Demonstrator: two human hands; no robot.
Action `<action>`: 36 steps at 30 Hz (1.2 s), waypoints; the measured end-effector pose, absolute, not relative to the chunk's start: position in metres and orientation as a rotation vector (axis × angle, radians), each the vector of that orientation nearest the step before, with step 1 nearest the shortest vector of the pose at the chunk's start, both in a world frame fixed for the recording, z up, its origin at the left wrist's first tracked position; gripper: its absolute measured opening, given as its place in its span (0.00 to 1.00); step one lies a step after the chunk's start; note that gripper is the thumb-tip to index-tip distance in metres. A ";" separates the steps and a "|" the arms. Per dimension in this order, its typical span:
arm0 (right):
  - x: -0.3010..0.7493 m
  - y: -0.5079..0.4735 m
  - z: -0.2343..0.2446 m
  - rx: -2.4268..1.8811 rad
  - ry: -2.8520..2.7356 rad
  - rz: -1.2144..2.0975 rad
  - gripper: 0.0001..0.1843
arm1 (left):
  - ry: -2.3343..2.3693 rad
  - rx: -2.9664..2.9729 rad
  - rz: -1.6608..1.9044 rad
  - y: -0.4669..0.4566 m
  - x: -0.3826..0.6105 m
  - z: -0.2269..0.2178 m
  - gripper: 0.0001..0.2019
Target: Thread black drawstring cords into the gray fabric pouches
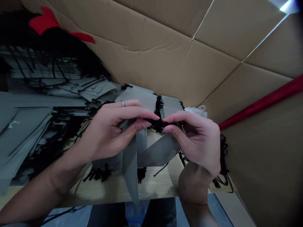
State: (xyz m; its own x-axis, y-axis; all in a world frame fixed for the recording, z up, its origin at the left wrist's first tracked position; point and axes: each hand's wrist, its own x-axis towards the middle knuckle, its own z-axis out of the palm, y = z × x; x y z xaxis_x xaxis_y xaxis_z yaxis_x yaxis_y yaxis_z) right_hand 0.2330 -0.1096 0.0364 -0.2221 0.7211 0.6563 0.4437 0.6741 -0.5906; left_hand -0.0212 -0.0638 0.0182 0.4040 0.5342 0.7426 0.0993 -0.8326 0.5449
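Two bare hands meet in the middle of the view, just above the near edge of a pale wooden tabletop (156, 186). The left hand (106, 132) comes in from the lower left with the forearm low and the wrist a little bent, and it wears a ring (123, 103) on one finger. The right hand (199, 142) rises from below, with its wrist turned so that its back faces the camera. The fingers (151, 117) of the left hand are nearly closed, thumb against fingertips, and they pinch a black cord (158, 123). The right hand closes in the same narrow way on the same cord from the other side, so the tips of both hands almost touch. The cord sits exactly between the two pinches, and from it a grey pouch (161, 151) hangs down in folds toward the tabletop. More grey pouches (28, 126) with black strings lie in loose stacks at the left, and a smaller pile stands directly behind the hands. Brown cardboard walls (153, 53) surround the place, and a red strip (260, 102) runs along the wall at the right.
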 end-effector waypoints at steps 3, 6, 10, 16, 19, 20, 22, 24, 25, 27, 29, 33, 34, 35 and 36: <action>0.234 -0.109 0.036 -0.919 -1.858 0.340 0.10 | 0.538 2.252 1.421 -0.064 -0.022 0.019 0.07; 0.234 -0.108 0.035 -0.911 -1.849 0.351 0.09 | 0.538 2.246 1.405 -0.064 -0.023 0.019 0.08; 0.235 -0.108 0.034 -0.912 -1.848 0.363 0.06 | 0.541 2.246 1.393 -0.064 -0.022 0.018 0.08; 0.233 -0.109 0.034 -0.912 -1.850 0.367 0.10 | 0.531 2.272 1.424 -0.063 -0.022 0.018 0.07; 0.233 -0.108 0.035 -0.915 -1.844 0.372 0.08 | 0.524 2.260 1.410 -0.063 -0.022 0.019 0.08; 0.233 -0.108 0.035 -0.915 -1.843 0.376 0.08 | 0.532 2.260 1.404 -0.063 -0.022 0.019 0.08; 0.234 -0.108 0.035 -0.916 -1.840 0.387 0.07 | 0.558 2.263 1.394 -0.064 -0.023 0.019 0.08; 0.234 -0.108 0.034 -0.914 -1.837 0.393 0.07 | 0.556 2.268 1.397 -0.065 -0.023 0.019 0.08; 0.234 -0.108 0.034 -0.915 -1.836 0.397 0.07 | 0.549 2.269 1.400 -0.065 -0.023 0.018 0.08; 0.235 -0.108 0.034 -0.916 -1.837 0.400 0.07 | 0.546 2.272 1.399 -0.065 -0.023 0.018 0.08; 0.235 -0.108 0.034 -0.909 -1.837 0.407 0.07 | 0.556 2.275 1.404 -0.065 -0.022 0.018 0.08; 0.235 -0.110 0.036 -0.857 -1.835 0.481 0.12 | 0.562 2.276 1.413 -0.065 -0.021 0.021 0.07; 0.234 -0.110 0.036 -0.846 -1.832 0.503 0.15 | 0.561 2.275 1.409 -0.065 -0.021 0.021 0.06; 0.232 -0.109 0.036 -0.837 -1.826 0.520 0.18 | 0.561 2.272 1.404 -0.065 -0.021 0.021 0.06; 0.231 -0.108 0.035 -0.833 -1.819 0.528 0.21 | 0.558 2.260 1.401 -0.066 -0.021 0.020 0.06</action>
State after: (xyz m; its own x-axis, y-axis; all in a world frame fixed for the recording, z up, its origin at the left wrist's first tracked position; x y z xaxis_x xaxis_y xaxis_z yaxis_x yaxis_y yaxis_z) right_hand 0.2307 -0.1082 0.0354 -0.2380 0.7473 0.6204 0.2989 0.6641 -0.6853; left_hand -0.0211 -0.0656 0.0200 0.4113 0.5390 0.7351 0.1141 -0.8305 0.5452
